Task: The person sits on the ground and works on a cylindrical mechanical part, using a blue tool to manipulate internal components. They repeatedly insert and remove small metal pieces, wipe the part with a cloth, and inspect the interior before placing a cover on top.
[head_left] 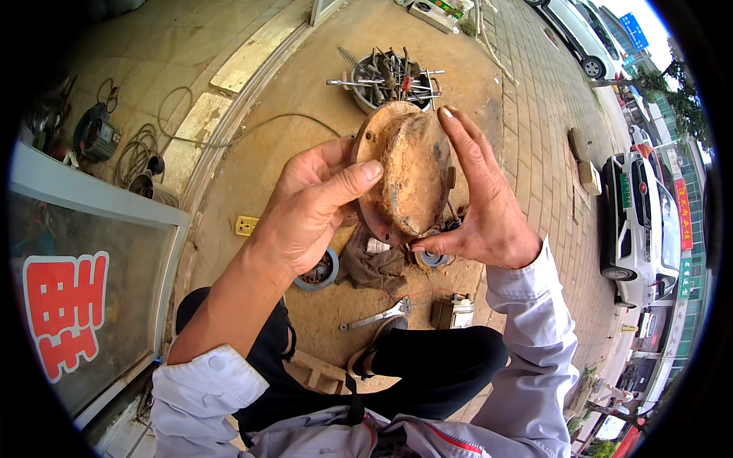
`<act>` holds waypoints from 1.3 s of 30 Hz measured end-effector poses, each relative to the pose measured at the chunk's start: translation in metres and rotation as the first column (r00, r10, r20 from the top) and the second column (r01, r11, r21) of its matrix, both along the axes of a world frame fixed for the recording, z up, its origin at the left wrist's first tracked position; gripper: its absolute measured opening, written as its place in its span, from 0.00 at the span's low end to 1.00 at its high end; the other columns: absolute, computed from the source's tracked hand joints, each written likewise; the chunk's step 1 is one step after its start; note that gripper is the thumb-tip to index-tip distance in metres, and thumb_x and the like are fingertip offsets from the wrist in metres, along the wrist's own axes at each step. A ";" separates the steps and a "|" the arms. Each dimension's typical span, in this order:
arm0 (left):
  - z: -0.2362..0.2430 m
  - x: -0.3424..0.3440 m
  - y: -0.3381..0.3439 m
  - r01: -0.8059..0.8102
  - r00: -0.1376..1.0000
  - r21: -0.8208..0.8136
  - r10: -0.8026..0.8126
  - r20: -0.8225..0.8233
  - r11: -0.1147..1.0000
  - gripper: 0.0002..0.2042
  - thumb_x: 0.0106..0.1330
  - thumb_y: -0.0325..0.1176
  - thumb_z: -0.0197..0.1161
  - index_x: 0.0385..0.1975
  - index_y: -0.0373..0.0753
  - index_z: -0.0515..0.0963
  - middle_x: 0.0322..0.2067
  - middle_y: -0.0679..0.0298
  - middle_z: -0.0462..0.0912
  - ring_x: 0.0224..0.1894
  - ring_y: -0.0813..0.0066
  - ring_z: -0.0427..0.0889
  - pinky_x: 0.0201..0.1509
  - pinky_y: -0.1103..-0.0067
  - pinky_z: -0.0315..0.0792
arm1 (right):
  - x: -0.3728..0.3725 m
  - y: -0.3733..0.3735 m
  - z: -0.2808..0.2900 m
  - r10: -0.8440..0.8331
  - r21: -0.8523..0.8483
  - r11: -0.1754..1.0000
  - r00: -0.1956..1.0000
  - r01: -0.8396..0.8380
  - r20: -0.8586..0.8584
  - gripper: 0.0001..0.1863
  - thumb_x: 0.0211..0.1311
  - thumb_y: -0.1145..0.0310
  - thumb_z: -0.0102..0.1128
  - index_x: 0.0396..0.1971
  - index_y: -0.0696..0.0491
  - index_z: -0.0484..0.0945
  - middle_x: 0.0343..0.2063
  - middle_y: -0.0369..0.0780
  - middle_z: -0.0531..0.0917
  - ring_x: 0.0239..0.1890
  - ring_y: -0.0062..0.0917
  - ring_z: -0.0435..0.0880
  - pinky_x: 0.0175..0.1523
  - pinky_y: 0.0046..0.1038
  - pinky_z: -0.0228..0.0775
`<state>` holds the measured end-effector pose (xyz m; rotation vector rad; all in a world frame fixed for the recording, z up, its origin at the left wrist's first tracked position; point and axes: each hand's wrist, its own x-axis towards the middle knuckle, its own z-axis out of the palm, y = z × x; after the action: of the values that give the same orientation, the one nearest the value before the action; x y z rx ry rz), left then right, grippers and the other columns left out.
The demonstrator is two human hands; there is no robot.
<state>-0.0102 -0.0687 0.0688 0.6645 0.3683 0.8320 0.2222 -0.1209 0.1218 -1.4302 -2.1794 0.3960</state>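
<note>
Both of my hands hold up a rusty, round metal flanged cover [416,175] with bolt holes in its rim and a raised, dirt-caked middle. My left hand [309,198] is closed on its left edge, thumb pressed on the face and fingers behind. My right hand [492,202] spans the right side, fingertips at the upper edge and thumb at the lower edge. Below the cover, on the ground, lie a dark brown cloth [370,263], a blue-grey round part [328,276] with a dark inside, and an adjustable wrench [374,314].
A bowl [357,93] heaped with tools stands beyond my hands. A box-shaped metal piece [456,313] sits near my knee, a yellow power socket [246,225] to the left. A cable [252,136] crosses the floor. A glass door [99,195] stands at left; a parked white car [645,217] at right.
</note>
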 end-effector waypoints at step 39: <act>-0.042 0.009 -0.081 0.915 0.299 0.403 0.618 -0.727 0.032 0.16 0.49 0.31 0.71 0.39 0.36 0.82 0.35 0.59 0.86 0.41 0.66 0.84 0.44 0.69 0.74 | 0.043 0.006 -0.043 -0.446 -0.540 0.836 0.460 -0.092 -0.768 0.56 0.52 0.50 0.72 0.75 0.63 0.55 0.66 0.53 0.72 0.65 0.40 0.78 0.70 0.41 0.72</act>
<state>-0.0014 -0.1497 0.0272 2.8015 0.6910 -0.0866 0.2652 -0.1144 0.0787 -1.2309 -1.0405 1.3853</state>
